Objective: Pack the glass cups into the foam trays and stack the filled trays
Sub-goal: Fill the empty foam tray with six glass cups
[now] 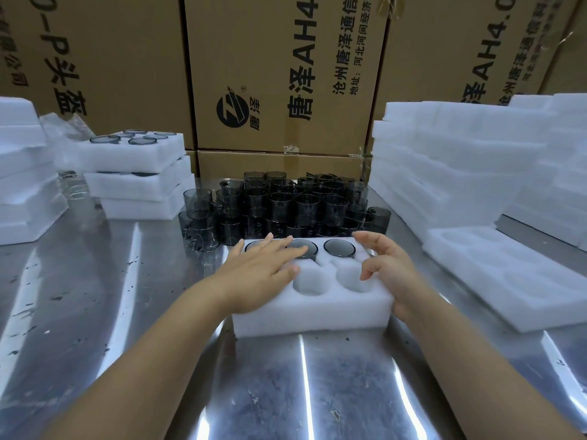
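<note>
Head view: my left hand [263,274] flat on tray [317,315], right hand [392,274] fingers loose, empty; tray roughly half filled, stack [139,185] holds three, many cups [286,204] remain.

A scuffed steel table [95,281] is carrying everything. A white foam tray [311,315] is sitting near the centre, and a dense cluster of dark glass cups [286,204] is standing just beyond it. Three filled trays [139,185] are lying stacked at the far left, with more foam pieces [25,192] piling at the left edge. Empty trays [444,160] are towering on the right, and one single empty tray [508,281] is lying nearer.
</note>
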